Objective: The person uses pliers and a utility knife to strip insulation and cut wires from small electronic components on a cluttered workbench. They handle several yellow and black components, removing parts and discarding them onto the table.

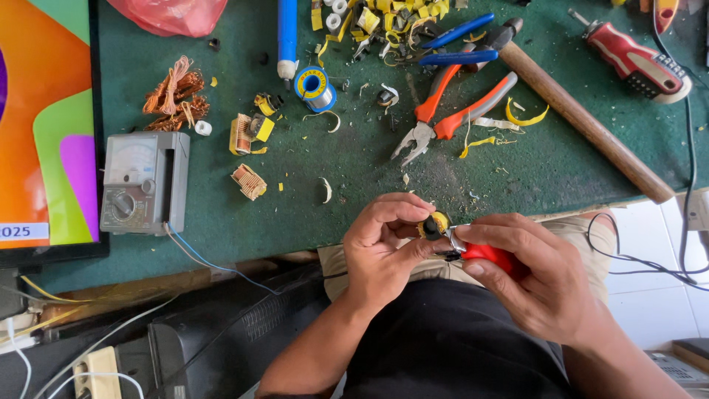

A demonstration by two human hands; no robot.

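- Pinching a small round coil (434, 224) wrapped in yellow tape, the left hand (384, 247) closes its thumb and forefinger around the part just over the front edge of the green bench mat (354, 177).
- The right hand (535, 277) is closed around a red-handled tool (493, 257); its metal tip touches the coil's right side, so the coil sits between the 2 hands, held by the left and met by the tool from the right.
- Both hands hover above the person's lap, near the bench edge, well apart from the clutter farther back.
- On the mat behind them lie orange-handled pliers (443, 111), blue-handled pliers (458, 44) and a wooden-handled hammer (583, 122).
- A red screwdriver (635, 63) rests at the far right.
- A blue solder spool (315, 85) sits near the middle, with yellow tape scraps (384, 18) heaped behind it.
- At the left stand a grey analogue multimeter (144, 181), a tangle of copper wire (173, 96) and 2 small stripped transformer cores (249, 181).
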